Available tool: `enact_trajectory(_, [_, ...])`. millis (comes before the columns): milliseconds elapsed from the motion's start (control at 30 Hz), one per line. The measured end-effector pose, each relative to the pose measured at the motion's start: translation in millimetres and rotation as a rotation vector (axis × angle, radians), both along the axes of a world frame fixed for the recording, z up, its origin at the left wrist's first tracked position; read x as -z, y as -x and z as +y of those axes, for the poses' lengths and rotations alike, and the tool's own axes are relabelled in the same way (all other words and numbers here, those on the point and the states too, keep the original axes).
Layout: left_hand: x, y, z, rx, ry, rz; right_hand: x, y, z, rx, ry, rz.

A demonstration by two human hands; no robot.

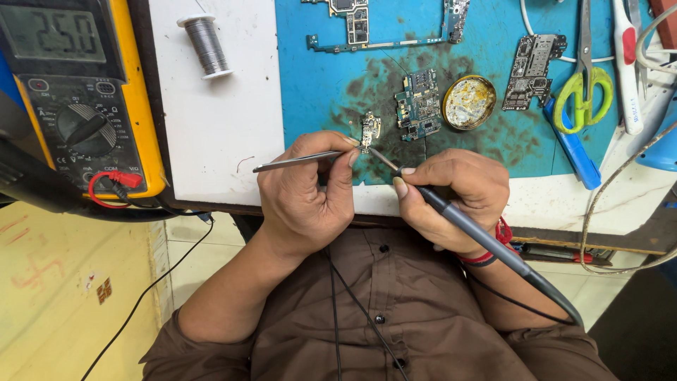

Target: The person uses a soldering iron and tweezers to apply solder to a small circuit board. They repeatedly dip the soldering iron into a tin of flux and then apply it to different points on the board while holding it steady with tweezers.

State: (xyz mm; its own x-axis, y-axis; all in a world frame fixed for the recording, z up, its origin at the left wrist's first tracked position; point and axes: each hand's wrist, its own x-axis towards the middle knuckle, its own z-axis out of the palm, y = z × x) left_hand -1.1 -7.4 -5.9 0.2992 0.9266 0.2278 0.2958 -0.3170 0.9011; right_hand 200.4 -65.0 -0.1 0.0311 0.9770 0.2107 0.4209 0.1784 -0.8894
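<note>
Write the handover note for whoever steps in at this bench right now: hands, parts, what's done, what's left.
Left hand: shut on the tweezers, whose tips pin the small circuit board to the blue mat.
Right hand: shut on the soldering iron, tip at the board's lower edge.
Nearby: second board, flux tin open, solder spool, multimeter switched on.
Done: board positioned and held.
Left: the joint itself is too small to judge; inspect before releasing.
</note>
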Motion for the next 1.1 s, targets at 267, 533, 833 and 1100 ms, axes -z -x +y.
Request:
enact_trajectory(267, [1.8, 0.0, 0.6, 0.009, 0.000, 0.007, -0.1, -0.5, -0.3, 0.002, 0.002, -0.009])
enact_trajectory(533, [0.3, -0.1, 0.0, -0.006, -0.006, 0.031, 0.4, 0.5, -0.6, 0.028, 0.023, -0.001])
enact_trajectory(833, [-0.7, -0.6, -0.8, -0.016, 0.012, 0.039, 1.3, 0.9, -1.6, 0.031, 0.019, -0.014])
enact_trajectory(1100, [-0.2, -0.8, 0.2, -0.005, -0.004, 0.036, 0.7, 0.6, -1.4, 0.034, 0.017, -0.011])
